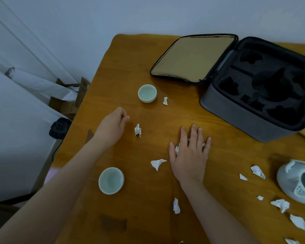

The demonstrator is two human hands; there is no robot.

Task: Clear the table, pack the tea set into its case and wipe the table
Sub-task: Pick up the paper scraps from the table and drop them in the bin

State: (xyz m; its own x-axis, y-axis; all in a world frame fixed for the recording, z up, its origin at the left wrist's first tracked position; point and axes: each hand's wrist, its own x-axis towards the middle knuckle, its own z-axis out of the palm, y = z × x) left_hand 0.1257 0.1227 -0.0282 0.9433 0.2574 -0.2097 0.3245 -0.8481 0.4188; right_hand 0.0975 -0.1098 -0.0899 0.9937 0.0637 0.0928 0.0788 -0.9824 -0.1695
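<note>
Scraps of torn paper (158,163) strewn across tabletop (148,208), probably first to go. Right hand (190,154) flat, fingers (194,134) straight, pinning a crumpled wad (177,148) for gathering. Left hand (113,125) loosely curled, empty, beside another scrap (138,130). Far teacup (147,93), near teacup (111,180) and teapot (296,182) outside open case (253,124).

Reaches in from the lower left with a bare forearm, holding the left hand (113,125) knuckles up, fingers (125,118) loosely curled, thumb tip close to forefinger tip, gripping nothing. Stretches the other bare forearm in from the lower right and lays the right hand (190,152) palm down, fingers straight and slightly spread, thumb out to the left. Holds both hands well apart, wrists roughly straight.
</note>
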